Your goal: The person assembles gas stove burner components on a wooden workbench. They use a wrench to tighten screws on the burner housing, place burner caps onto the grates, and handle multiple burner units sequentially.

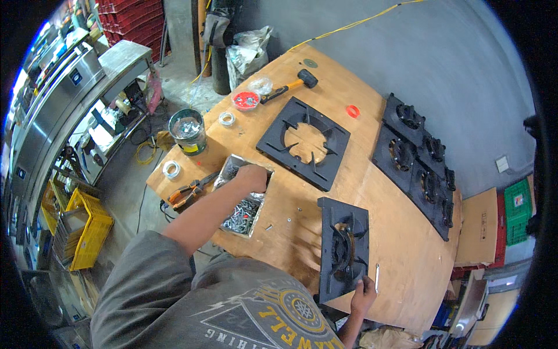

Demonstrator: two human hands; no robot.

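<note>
Several black burner grates (pixel 304 143) cover the plywood table (pixel 395 232); left hand (pixel 251 178) digs in a screw tray (pixel 243 209), right hand (pixel 362 294) pinching one grate's (pixel 343 247) edge.

You wear a grey T-shirt (pixel 174 291) with short sleeves. Its front has a round yellow and white picture (pixel 293 305) with curved yellow letters under it and white zigzag lines beside it. Both your arms are bare below the sleeves. Your left hand (pixel 251 177) and right hand (pixel 363 291) have no gloves.

two loose black grates (pixel 304 142), one mallet (pixel 290 85), two tape rolls (pixel 171 169)
</note>
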